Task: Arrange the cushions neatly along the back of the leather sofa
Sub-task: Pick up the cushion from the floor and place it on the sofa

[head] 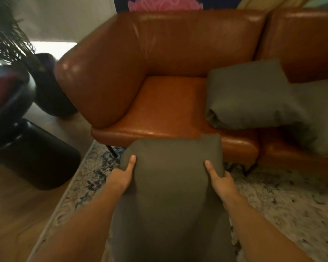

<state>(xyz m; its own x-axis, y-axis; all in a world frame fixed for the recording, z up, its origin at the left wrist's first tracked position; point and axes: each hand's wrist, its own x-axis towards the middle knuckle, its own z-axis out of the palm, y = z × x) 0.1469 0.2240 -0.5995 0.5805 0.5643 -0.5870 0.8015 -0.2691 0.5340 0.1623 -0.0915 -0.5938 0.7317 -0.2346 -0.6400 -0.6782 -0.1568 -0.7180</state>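
Observation:
I hold an olive-green cushion [170, 195] in front of me, above the rug and just short of the sofa's front edge. My left hand [122, 175] grips its left side, thumb on top. My right hand [219, 179] grips its right side the same way. The tan leather sofa [178, 48] fills the upper middle, its left seat bare. A second olive-green cushion [254, 95] lies tilted on the seat to the right, leaning toward the backrest. A third green cushion [318, 129] overlaps it at the far right edge.
Black round stools or side tables [36, 154] stand left of the sofa on the wood floor, with a dark feathery plant [6, 35] above them. A pale patterned rug [282, 205] lies under the sofa's front. Thin black sofa legs [111, 150] show at the rug's edge.

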